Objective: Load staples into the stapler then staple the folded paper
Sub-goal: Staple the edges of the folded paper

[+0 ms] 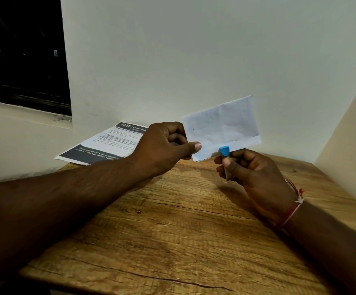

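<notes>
A folded white paper (pixel 223 126) is held up above the wooden table, tilted with its right end higher. My left hand (pixel 164 143) pinches its lower left corner between thumb and fingers. A small dark staple mark shows near the paper's left edge. My right hand (pixel 249 169) grips a small stapler (pixel 224 151) with a blue tip. The blue tip sits over the paper's bottom edge, and the stapler's body is mostly hidden by my fingers.
A printed sheet (pixel 104 145) with dark header bands lies at the back left of the wooden table (pixel 172 231), against the white wall. A second wall closes the right side. A dark window is at the upper left.
</notes>
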